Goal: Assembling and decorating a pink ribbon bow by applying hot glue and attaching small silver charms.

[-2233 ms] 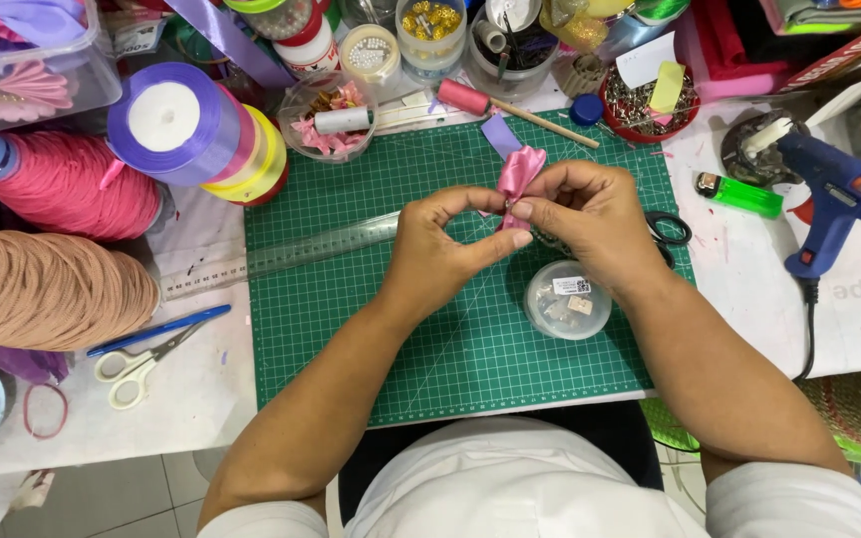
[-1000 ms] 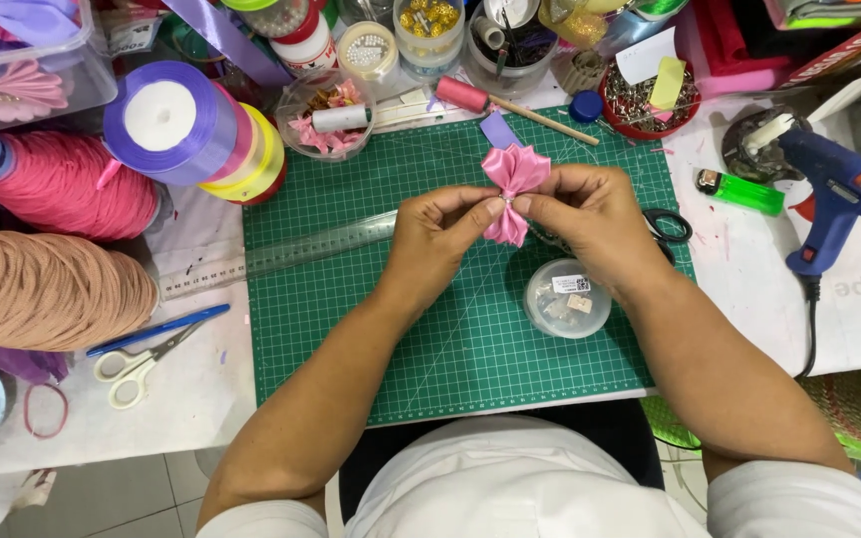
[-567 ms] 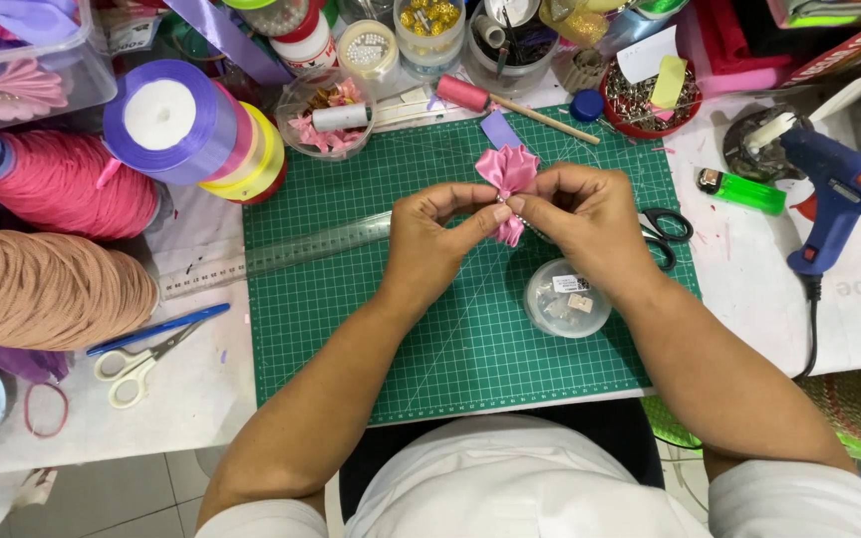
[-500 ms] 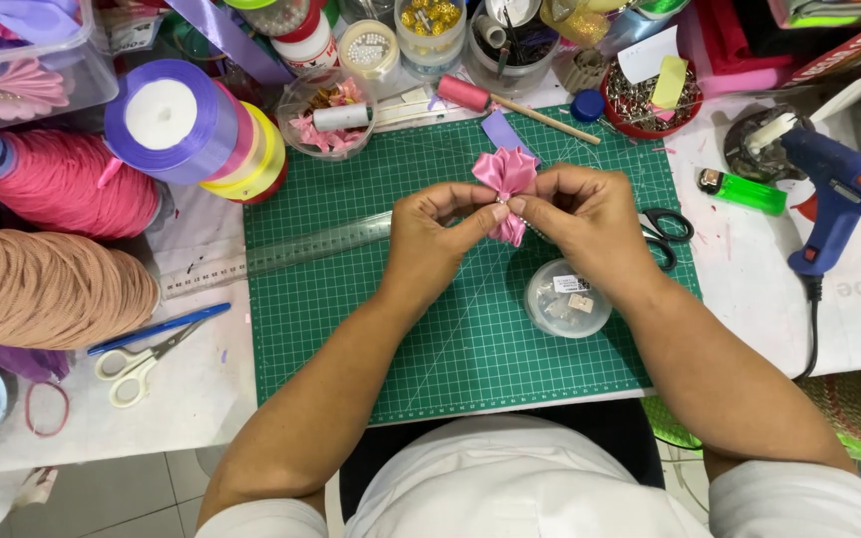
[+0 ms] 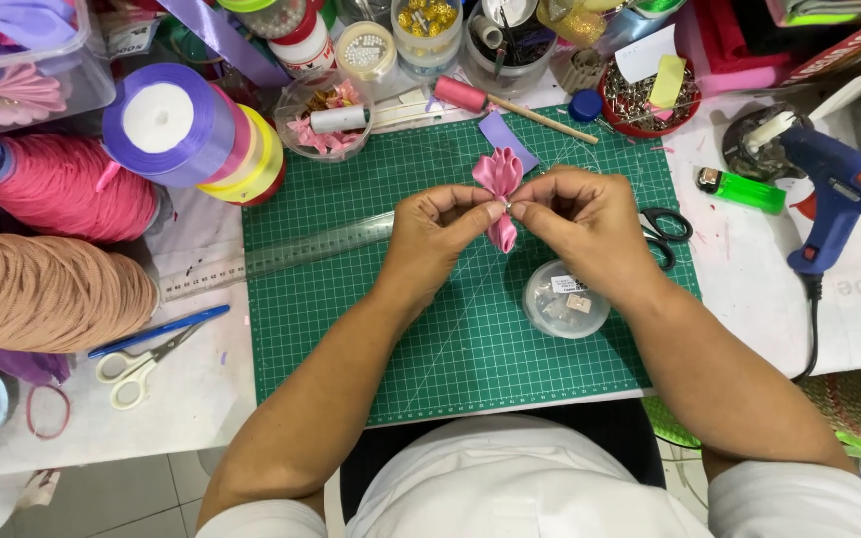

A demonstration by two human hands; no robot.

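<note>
Both hands have barely shifted. Left hand (image 5: 437,231) and right hand (image 5: 582,221) pinch the pink ribbon flower (image 5: 499,189), its folded satin petals fanned upward, near the green cutting mat's (image 5: 371,339) far edge

Small pink folded-ribbon piece (image 5: 499,189), upright, pinched at its middle, above the green cutting mat (image 5: 450,329).

Pink ribbon bow (image 5: 499,189): glossy satin cloth. Green cutting mat (image 5: 470,339): matt, gridded. Round container (image 5: 566,299): clear plastic.

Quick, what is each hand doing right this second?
Left hand: fingers closed, pinching the pink ribbon flower at its middle.
Right hand: fingers closed, pinching the same flower from the other side.
</note>
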